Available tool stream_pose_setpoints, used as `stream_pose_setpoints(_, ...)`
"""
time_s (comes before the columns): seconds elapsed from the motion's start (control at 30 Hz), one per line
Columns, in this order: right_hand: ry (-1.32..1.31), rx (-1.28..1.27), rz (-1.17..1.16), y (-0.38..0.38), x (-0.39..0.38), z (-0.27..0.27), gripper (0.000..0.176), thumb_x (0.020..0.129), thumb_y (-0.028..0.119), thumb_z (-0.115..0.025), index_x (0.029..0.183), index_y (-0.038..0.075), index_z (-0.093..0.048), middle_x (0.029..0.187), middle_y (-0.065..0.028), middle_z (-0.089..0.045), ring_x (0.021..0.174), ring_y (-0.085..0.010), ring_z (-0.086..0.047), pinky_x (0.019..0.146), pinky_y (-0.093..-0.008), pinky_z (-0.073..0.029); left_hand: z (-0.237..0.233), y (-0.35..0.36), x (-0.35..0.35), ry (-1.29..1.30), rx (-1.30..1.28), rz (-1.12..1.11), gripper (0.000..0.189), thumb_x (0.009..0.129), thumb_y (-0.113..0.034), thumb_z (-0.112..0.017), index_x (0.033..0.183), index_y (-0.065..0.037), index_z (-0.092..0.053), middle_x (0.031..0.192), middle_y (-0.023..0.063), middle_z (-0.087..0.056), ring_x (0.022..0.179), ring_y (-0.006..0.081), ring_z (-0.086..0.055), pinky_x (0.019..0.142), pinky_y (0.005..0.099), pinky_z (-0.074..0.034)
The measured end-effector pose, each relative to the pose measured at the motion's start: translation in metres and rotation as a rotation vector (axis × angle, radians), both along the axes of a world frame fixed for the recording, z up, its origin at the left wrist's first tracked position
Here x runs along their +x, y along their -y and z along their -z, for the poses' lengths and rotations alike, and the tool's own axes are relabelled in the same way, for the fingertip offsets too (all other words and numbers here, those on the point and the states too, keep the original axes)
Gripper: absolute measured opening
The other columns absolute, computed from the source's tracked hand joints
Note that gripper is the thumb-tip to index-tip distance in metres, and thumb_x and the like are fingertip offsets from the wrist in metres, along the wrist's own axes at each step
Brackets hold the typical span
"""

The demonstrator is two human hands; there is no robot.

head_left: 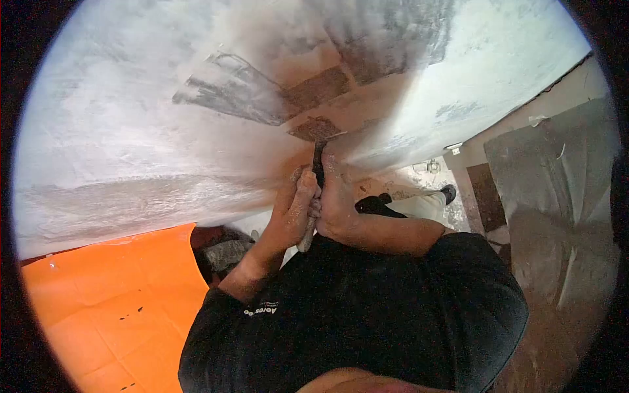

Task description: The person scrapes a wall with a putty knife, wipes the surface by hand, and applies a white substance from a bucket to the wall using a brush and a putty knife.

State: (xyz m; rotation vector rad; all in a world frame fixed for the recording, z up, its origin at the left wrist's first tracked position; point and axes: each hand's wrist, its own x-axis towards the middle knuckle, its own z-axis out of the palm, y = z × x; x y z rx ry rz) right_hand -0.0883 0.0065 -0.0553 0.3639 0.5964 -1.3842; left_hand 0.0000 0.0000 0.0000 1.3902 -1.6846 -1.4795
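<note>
Black shirt (367, 308) closest in, right below the grip, and just ahead of it both hands come together: left hand (305, 193) and right hand (336, 203), side by side, closed round the handle of a scraper-like tool (318, 167), no gap showing. Handle butt pokes out below the grip; the tool's head is up beyond it, at the pale surface (131, 124), with dark patches (318, 88) spread above. Looks like a scraping or smoothing stroke in hand, and carrying it on would call for steady two-handed pressure, edge kept even; the blade's exact angle I can't make out. Left of the grip and lower, an orange sheet (124, 295); well out to the right, a grey sheet (557, 216). Farther off, past the right forearm (400, 234), a dark shoe (449, 194).
</note>
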Motion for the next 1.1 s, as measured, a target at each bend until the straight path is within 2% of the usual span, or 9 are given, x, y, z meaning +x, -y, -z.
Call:
stream_pose_setpoints(0.1, -0.192, -0.3, -0.164, 0.0, 0.006, 0.015, 0.05, 0.098, 0.054, -0.039, 0.099, 0.006, -0.053, 0.08, -0.0057, -0.053, 0.069, -0.014, -0.051, 0.061, -0.0312, -0.045, -0.007, 0.009, 0.01, 0.108, 0.104, -0.008, 0.053, 0.099, -0.046, -0.042, 0.12, 0.001, -0.052, 0.09, 0.0097, -0.056, 0.08, 0.0106, -0.054, 0.065, 0.0233, -0.041)
stream_pose_setpoints(0.17, -0.105, -0.22, -0.12, 0.002, 0.008, 0.007, 0.051, 0.099, 0.054, -0.037, 0.091, 0.006, -0.053, 0.073, -0.0054, -0.052, 0.064, -0.0146, -0.05, 0.056, -0.0312, -0.044, -0.013, 0.017, 0.016, 0.051, 0.284, 0.068, 0.036, 0.102, -0.036, -0.041, 0.103, -0.002, -0.052, 0.078, 0.0016, -0.051, 0.063, 0.008, -0.047, 0.056, 0.0222, -0.04)
stream_pose_setpoints(0.3, -0.144, -0.099, 0.049, 0.008, 0.017, -0.013, 0.048, 0.098, 0.055, -0.037, 0.075, 0.013, -0.046, 0.052, -0.001, -0.039, 0.037, -0.0118, -0.033, 0.035, -0.0251, -0.027, -0.035, -0.001, 0.013, 0.145, 0.276, 0.13, 0.036, 0.101, -0.036, -0.044, 0.108, 0.0, -0.049, 0.078, 0.004, -0.055, 0.059, 0.0101, -0.051, 0.051, 0.0257, -0.041)
stream_pose_setpoints(0.37, 0.038, -0.169, 0.006, 0.009, 0.016, -0.008, 0.048, 0.097, 0.056, -0.037, 0.078, 0.013, -0.045, 0.05, -0.0024, -0.036, 0.037, -0.0117, -0.029, 0.034, -0.0253, -0.025, -0.029, -0.017, 0.017, 0.288, -0.266, 0.231, 0.037, 0.099, -0.034, -0.047, 0.111, 0.001, -0.047, 0.073, 0.0101, -0.061, 0.056, 0.0183, -0.059, 0.05, 0.0347, -0.045)
stream_pose_setpoints(0.5, 0.123, -0.283, -0.049, 0.004, 0.003, -0.023, 0.048, 0.096, 0.058, -0.038, 0.08, 0.013, -0.043, 0.048, -0.003, -0.033, 0.037, -0.0118, -0.027, 0.034, -0.0252, -0.023, -0.037, -0.03, 0.028, 0.45, -0.021, 0.217, 0.036, 0.098, -0.031, -0.049, 0.113, 0.003, -0.046, 0.07, 0.0208, -0.063, 0.061, 0.0334, -0.064, 0.056, 0.0427, -0.047)
stream_pose_setpoints(0.67, -0.13, -0.203, -0.102, 0.002, 0.003, -0.017, 0.061, 0.098, 0.059, -0.023, 0.067, 0.011, -0.046, 0.049, -0.0041, -0.044, 0.042, -0.0161, -0.042, 0.039, -0.032, -0.033, -0.018, -0.029, 0.034, 0.52, -0.297, 0.299, 0.034, 0.098, -0.028, -0.046, 0.099, 0.005, -0.055, 0.072, 0.0284, -0.059, 0.071, 0.0477, -0.059, 0.061, 0.0479, -0.045)
stream_pose_setpoints(0.77, -0.058, -0.183, -0.028, 0.001, 0.003, -0.023, 0.053, 0.094, 0.061, -0.038, 0.08, 0.011, -0.043, 0.046, -0.0028, -0.031, 0.037, -0.0127, -0.026, 0.035, -0.0255, -0.023, -0.013, -0.028, 0.036, 0.488, -0.26, 0.258, 0.036, 0.098, -0.029, -0.046, 0.09, 0.004, -0.058, 0.072, 0.0262, -0.06, 0.07, 0.0472, -0.059, 0.062, 0.0481, -0.045)
stream_pose_setpoints(1.0, -0.032, -0.244, 0.041, 0.006, 0.003, -0.031, 0.061, 0.097, 0.062, -0.026, 0.072, 0.01, -0.046, 0.048, -0.0047, -0.043, 0.038, -0.0171, -0.041, 0.036, -0.0328, -0.034, -0.042, -0.006, 0.032, 0.443, -0.225, 0.354, 0.037, 0.099, -0.03, -0.045, 0.089, 0.003, -0.058, 0.073, 0.0243, -0.06, 0.067, 0.0448, -0.058, 0.062, 0.046, -0.045)
stream_pose_setpoints(1.1, -0.031, -0.181, 0.037, 0.009, 0.002, -0.029, 0.056, 0.091, 0.067, -0.035, 0.079, 0.012, -0.039, 0.046, -0.0014, -0.028, 0.037, -0.013, -0.023, 0.035, -0.0265, -0.021, -0.041, -0.002, 0.031, 0.461, -0.092, 0.394, 0.037, 0.099, -0.03, -0.045, 0.089, 0.004, -0.058, 0.075, 0.0258, -0.06, 0.069, 0.044, -0.058, 0.063, 0.0456, -0.044)
